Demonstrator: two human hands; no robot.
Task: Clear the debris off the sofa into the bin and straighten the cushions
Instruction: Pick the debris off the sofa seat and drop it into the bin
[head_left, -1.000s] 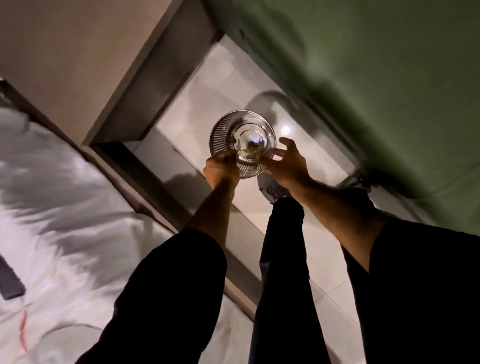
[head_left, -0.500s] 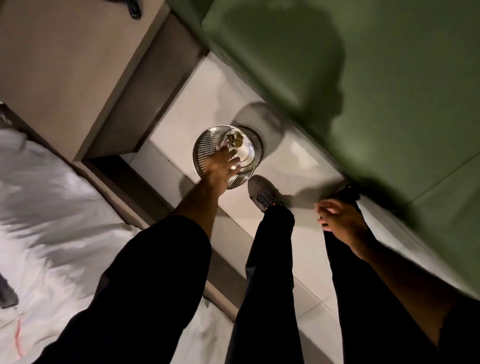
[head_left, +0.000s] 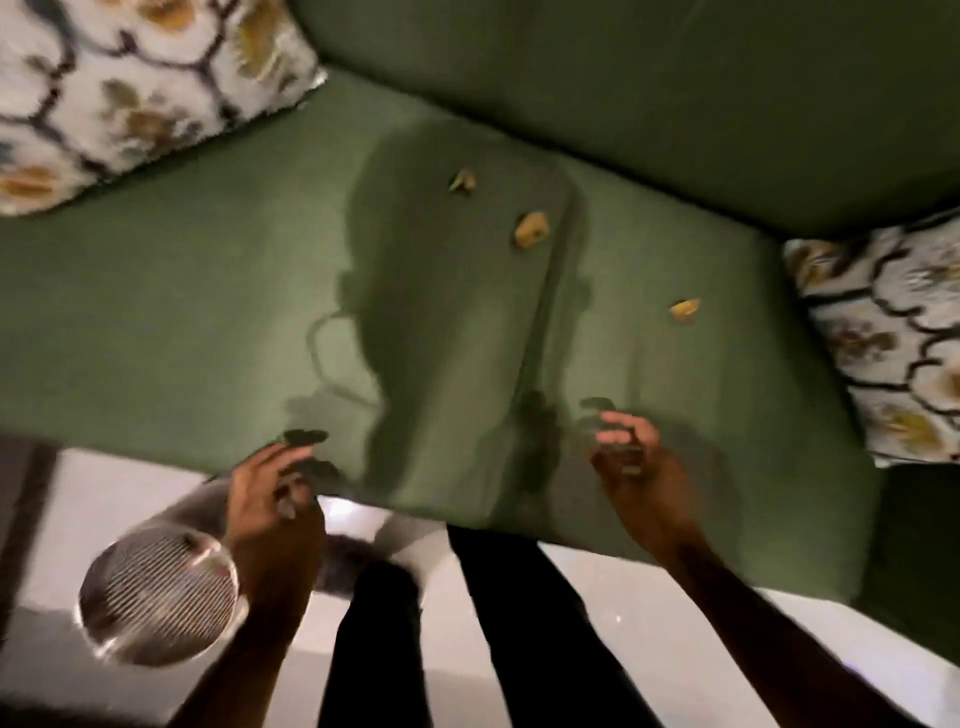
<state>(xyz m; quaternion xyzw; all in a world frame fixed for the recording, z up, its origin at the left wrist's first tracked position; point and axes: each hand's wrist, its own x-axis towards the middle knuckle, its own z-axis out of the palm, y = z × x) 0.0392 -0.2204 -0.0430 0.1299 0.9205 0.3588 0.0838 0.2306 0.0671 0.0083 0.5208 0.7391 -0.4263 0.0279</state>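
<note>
Three yellowish scraps of debris lie on the green sofa seat (head_left: 208, 322): one near the backrest (head_left: 462, 181), one just right of it (head_left: 531, 227), one further right (head_left: 684, 309). A patterned cushion (head_left: 119, 88) leans at the sofa's left end and another (head_left: 893, 338) at its right end. The perforated metal bin (head_left: 156, 597) stands on the floor at the lower left. My left hand (head_left: 275, 499) hovers beside the bin at the seat's front edge, fingers apart and empty. My right hand (head_left: 634, 457) hangs over the front of the seat, fingers loosely curled, holding nothing.
My two dark-trousered legs (head_left: 493, 623) stand on the pale tiled floor (head_left: 597, 597) right against the sofa front. The sofa's green backrest (head_left: 623, 93) runs across the top. A dark strip (head_left: 21, 499) borders the floor at the far left.
My view has swung from the bin and the bed up to the sofa. My left hand has come out of the bin, and both hands now hover empty at the seat's front edge.
</note>
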